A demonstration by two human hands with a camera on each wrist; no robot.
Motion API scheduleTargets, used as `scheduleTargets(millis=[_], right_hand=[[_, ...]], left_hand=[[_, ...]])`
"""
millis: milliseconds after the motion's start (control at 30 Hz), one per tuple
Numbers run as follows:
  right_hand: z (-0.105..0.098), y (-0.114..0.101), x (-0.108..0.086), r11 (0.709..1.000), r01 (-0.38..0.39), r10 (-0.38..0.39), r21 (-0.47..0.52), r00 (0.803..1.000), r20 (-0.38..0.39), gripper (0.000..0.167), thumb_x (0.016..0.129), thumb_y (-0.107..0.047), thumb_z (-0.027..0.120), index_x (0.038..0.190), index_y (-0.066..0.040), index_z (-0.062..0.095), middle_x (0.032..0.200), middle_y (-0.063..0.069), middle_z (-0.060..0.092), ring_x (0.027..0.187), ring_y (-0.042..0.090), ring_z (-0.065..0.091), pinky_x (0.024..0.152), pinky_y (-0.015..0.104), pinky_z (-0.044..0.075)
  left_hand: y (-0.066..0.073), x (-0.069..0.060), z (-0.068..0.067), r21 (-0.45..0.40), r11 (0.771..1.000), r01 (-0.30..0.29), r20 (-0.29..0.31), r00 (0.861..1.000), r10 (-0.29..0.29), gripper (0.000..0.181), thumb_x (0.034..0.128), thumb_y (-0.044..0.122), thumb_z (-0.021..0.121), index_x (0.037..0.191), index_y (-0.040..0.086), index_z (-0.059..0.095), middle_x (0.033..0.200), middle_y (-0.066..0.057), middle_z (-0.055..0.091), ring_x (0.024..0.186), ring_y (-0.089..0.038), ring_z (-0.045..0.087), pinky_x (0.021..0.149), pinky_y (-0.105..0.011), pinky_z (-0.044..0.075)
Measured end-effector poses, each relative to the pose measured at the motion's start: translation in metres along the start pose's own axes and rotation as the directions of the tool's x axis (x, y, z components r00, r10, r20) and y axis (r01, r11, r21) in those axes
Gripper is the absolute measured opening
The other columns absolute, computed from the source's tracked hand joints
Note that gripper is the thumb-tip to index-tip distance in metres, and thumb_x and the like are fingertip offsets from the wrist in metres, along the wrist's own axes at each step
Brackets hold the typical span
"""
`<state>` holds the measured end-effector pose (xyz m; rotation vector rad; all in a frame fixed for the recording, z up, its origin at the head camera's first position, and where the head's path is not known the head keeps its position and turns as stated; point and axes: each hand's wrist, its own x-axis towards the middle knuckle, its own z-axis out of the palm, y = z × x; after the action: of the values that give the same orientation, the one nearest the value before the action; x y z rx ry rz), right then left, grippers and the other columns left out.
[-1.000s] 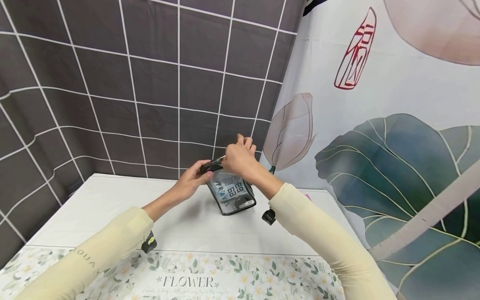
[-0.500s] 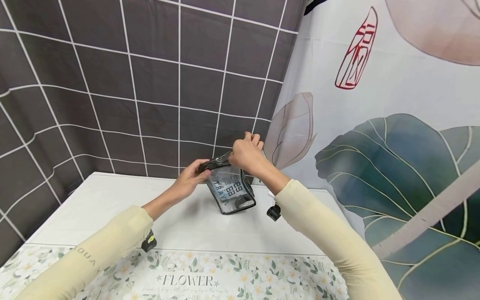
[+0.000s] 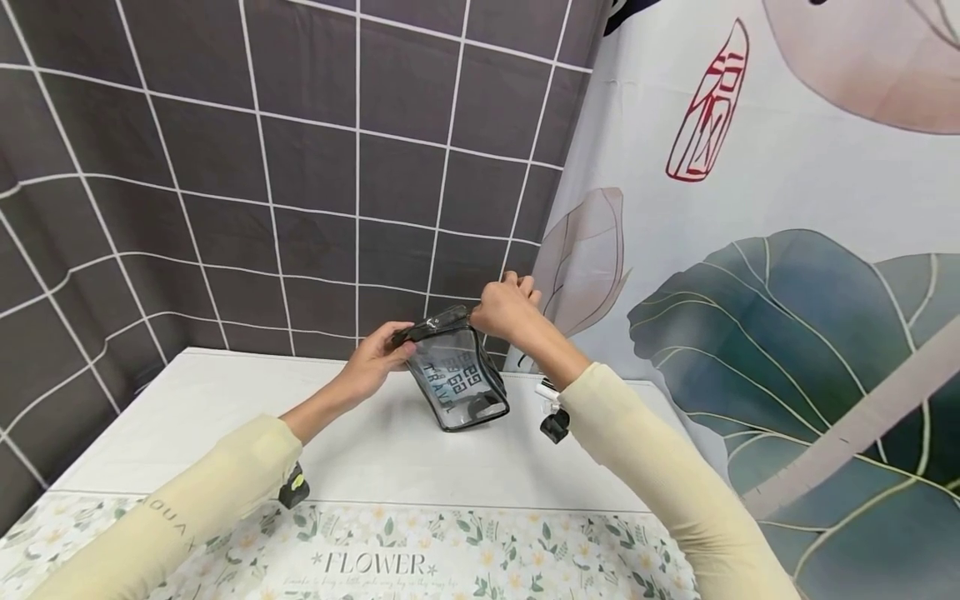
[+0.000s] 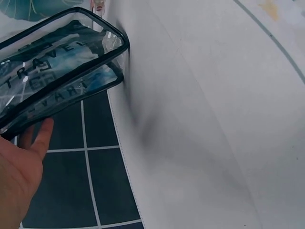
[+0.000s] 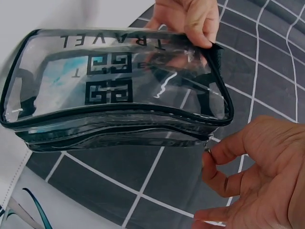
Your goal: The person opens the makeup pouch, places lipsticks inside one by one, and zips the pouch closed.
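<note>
A clear pouch [image 3: 453,382] with black edging and "TRAVEL" lettering stands tilted on the white table. Something pale blue [image 5: 62,78] shows through its plastic in the right wrist view. At the pouch's upper left corner, my left hand [image 3: 375,358] grips the edge between thumb and fingers. My right hand [image 3: 510,310] is at the upper right corner. Its thumb and index finger pinch the small zipper pull [image 5: 208,150], with the other fingers spread apart. The zipper [image 5: 119,136] runs along the pouch's edge; whether it is fully closed I cannot tell.
Small white items [image 3: 547,392] lie on the table behind my right wrist, partly hidden. A floral mat [image 3: 390,533] covers the table's near part. A dark grid cloth [image 3: 300,208] hangs behind, and a leaf-printed cloth [image 3: 750,333] hangs at the right.
My right hand has moved rightward along the pouch's top edge, from near its middle to the right corner. My left hand keeps its grip on the left corner.
</note>
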<state>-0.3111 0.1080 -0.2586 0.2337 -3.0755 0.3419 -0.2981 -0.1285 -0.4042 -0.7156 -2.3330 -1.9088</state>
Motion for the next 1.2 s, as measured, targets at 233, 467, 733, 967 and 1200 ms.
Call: scheduleTargets(millis=[233,467,733,967,1200], right_hand=[[0.005,0.014,0.003,1.000,0.001,-0.003,0.023,0.996,0.091,0.033,0.102,-0.016,0.055,0.069,-0.012,0.054,0.155,0.027,0.053,0.123,0.043,0.035,0.101,0.051,0.029],[0.018,0.030,0.005,0.999,0.020,-0.025,0.030,0.984,0.176,0.034,0.107,-0.019,0.055,0.074,-0.010,0.061,0.154,0.028,0.054,0.136,0.049,0.037,0.119,0.065,0.034],[0.037,0.045,0.002,1.000,0.005,-0.002,-0.016,0.979,0.204,0.040,0.109,-0.023,0.061,0.071,-0.013,0.055,0.178,0.029,0.039,0.141,0.049,0.036,0.114,0.057,0.032],[0.050,0.061,-0.004,0.999,0.030,-0.020,-0.046,0.980,0.196,0.037,0.100,-0.016,0.062,0.065,-0.014,0.051,0.144,0.027,0.060,0.113,0.041,0.037,0.095,0.047,0.028],[0.062,0.079,-0.007,0.995,-0.008,0.027,-0.094,0.979,0.201,0.027,0.099,-0.015,0.064,0.073,-0.013,0.056,0.123,0.019,0.061,0.114,0.038,0.038,0.099,0.052,0.033]], left_hand=[[-0.003,0.002,0.001,0.002,1.000,-0.009,-0.022,1.000,0.009,0.048,0.1183,0.015,0.056,0.161,-0.005,0.049,0.153,-0.035,0.061,0.141,-0.048,0.066,0.106,-0.030,0.064],[-0.006,0.001,-0.005,-0.043,0.999,-0.003,-0.014,1.000,0.003,0.051,0.1181,0.018,0.056,0.161,-0.007,0.047,0.156,-0.037,0.057,0.137,-0.029,0.069,0.106,-0.029,0.064],[-0.013,-0.007,-0.014,-0.076,0.997,0.005,-0.035,0.999,-0.008,0.050,0.1193,0.020,0.054,0.160,-0.008,0.046,0.157,-0.039,0.055,0.131,-0.009,0.069,0.109,-0.032,0.063],[-0.019,-0.015,-0.022,-0.128,0.992,0.024,-0.043,0.999,-0.029,0.044,0.1192,0.013,0.052,0.154,-0.014,0.044,0.155,-0.036,0.054,0.128,-0.003,0.068,0.111,-0.035,0.062],[-0.029,-0.022,-0.027,-0.146,0.987,0.065,-0.027,0.997,-0.069,0.037,0.1168,0.000,0.052,0.149,-0.016,0.045,0.147,-0.022,0.061,0.133,-0.014,0.068,0.109,-0.035,0.063]])
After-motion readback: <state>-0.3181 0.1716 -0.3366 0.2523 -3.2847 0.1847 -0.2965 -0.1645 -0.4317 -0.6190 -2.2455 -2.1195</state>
